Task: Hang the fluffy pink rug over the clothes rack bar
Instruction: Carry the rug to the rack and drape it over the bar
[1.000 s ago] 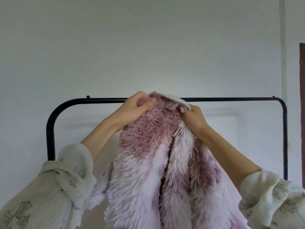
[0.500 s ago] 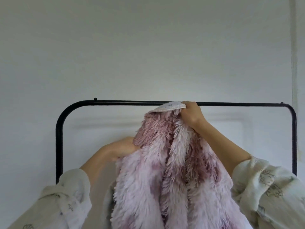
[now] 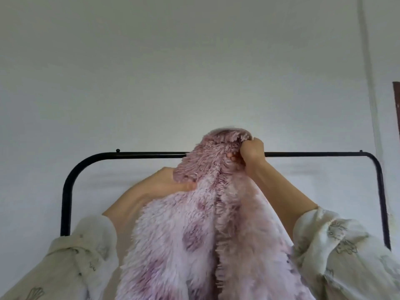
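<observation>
Right hand [image 3: 252,151] has lifted since half a second ago: the bunched top edge of the fluffy pink rug [image 3: 207,213] was level with the clothes rack bar [image 3: 151,155] then, and now crests above it. The fingers are closed tight on a gathered fistful of pile at the bar line.

Left hand [image 3: 171,184] sits lower, below the bar, roughly where it was half a second ago. A second ago it was up at the top edge beside the right. It is now cupped and partly closed under a fold of the rug, thumb pressed into the fur, taking some of the weight.

Most of the rug hangs down on the near side between both forearms. Whether any of it has crossed to the far side of the bar I cannot tell; the fur hides that stretch of rail. My reading: the lift is done and the tip-over comes next.

Writing: none legible. The cream sleeves [image 3: 342,245] carry faint line-drawn motifs only. No brand or label shows on the rug or rack.
</observation>
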A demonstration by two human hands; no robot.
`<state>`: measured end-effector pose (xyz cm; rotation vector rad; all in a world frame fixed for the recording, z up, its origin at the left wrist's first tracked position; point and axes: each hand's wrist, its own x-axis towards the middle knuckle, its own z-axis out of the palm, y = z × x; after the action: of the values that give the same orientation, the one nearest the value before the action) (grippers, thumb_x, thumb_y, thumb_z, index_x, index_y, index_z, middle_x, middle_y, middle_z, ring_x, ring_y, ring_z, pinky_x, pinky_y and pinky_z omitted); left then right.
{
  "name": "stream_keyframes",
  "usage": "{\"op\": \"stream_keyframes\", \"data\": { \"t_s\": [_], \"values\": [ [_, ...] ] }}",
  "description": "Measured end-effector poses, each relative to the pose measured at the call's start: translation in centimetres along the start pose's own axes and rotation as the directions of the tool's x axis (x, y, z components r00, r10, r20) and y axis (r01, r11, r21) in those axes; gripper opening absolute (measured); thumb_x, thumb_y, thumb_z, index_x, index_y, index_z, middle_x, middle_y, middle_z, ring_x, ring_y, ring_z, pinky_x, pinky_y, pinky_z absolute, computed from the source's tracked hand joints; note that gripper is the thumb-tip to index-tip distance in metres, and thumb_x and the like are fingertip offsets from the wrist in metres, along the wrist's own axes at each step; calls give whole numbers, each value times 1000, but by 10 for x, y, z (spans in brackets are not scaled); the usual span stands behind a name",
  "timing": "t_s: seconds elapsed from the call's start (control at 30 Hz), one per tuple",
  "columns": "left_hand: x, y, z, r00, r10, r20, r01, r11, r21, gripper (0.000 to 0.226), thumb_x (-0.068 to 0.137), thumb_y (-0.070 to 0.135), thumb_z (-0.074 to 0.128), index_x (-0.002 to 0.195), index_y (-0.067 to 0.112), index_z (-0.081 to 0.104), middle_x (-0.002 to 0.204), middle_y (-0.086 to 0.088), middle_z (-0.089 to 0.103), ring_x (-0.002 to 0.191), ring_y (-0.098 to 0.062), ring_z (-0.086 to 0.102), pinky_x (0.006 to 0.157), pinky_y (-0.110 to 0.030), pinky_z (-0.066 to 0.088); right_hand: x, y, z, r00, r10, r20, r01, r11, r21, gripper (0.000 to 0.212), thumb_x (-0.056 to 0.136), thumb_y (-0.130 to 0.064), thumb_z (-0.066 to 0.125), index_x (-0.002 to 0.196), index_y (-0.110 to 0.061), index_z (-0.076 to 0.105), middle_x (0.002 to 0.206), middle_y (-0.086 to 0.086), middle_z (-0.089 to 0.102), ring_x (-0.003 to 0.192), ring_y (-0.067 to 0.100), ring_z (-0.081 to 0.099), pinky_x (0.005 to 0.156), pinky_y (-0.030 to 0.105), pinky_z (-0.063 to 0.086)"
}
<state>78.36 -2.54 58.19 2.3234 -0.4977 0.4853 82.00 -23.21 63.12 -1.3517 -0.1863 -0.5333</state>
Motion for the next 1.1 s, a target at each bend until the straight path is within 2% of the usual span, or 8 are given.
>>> {"op": "stream_keyframes", "data": {
  "t_s": [0.13, 0.27, 0.53, 0.77, 0.83, 0.93, 1.0, 1.1],
  "values": [
    [-4, -30, 1, 972, -190, 141, 190, 982, 13, 21, 79, 13, 73, 99, 11, 67, 94, -1, 74, 82, -11, 68, 71, -17, 54, 14, -3, -1, 999, -16, -37, 20, 994, 108, 40, 89, 2, 24, 112, -3, 56, 88, 13, 65, 42, 16, 63, 43, 26, 52],
    [-3, -39, -23, 959, -241, -151, 278, 906, 320, 36, 84, 35, 66, 112, 12, 66, 118, -6, 63, 111, -23, 59, 82, -20, 42, 22, -12, -4, 993, -103, -51, 111, 980, 168, 41, 85, 6, 25, 104, -3, 60, 93, 12, 64, 61, 21, 62, 50, 28, 57],
    [-1, 4, -71, 743, 314, -591, 451, 418, 789, 18, 82, 19, 55, 89, 9, 68, 89, -21, 69, 85, -37, 65, 62, -29, 30, 31, -25, -12, 930, -367, -35, 366, 930, -19, 61, 68, 0, 25, 116, -17, 60, 113, 8, 66, 102, 27, 63, 90, 46, 54],
    [0, 2, -101, 746, 256, -615, 586, 188, 788, 25, 86, 32, 51, 94, 18, 70, 98, -8, 71, 100, -28, 59, 81, -31, 38, 25, -10, -4, 786, -484, 384, 610, 512, -605, 48, 75, -33, 47, 120, -21, 56, 114, 3, 57, 91, 21, 59, 81, 31, 51],
    [-2, 2, -95, 751, 148, -643, 595, 271, 757, 29, 87, 34, 48, 96, 16, 69, 99, -10, 70, 97, -29, 62, 77, -30, 41, 22, 0, -3, 771, -407, 490, 628, 360, -690, 68, 71, -46, 49, 132, -15, 45, 134, 6, 48, 110, 32, 57, 93, 42, 48],
    [-1, 10, -92, 714, -148, -684, 573, 686, 449, 24, 88, 24, 47, 78, 7, 61, 82, -17, 64, 70, -30, 63, 65, -29, 44, 9, 16, -1, 738, -366, 567, 648, 152, -746, 101, 76, -67, 56, 149, -10, 16, 155, 7, 25, 137, 27, 35, 110, 40, 30],
    [6, 19, -94, 732, -348, -586, 419, 908, -15, 24, 89, 7, 45, 66, 4, 49, 73, -19, 55, 39, -22, 61, 42, -23, 48, 0, 21, 8, 743, -338, 578, 651, 160, -742, 112, 70, -77, 51, 151, -13, 8, 157, 5, 21, 141, 25, 29, 113, 41, 27],
    [9, 30, -89, 767, -380, -518, 205, 909, -364, 22, 92, -3, 40, 74, 8, 45, 69, -9, 48, 32, -10, 59, 39, -19, 51, -12, 19, 20, 769, -329, 548, 634, 293, -715, 108, 67, -81, 49, 149, -18, 21, 150, 9, 35, 135, 30, 37, 110, 42, 32]
  ]
}}
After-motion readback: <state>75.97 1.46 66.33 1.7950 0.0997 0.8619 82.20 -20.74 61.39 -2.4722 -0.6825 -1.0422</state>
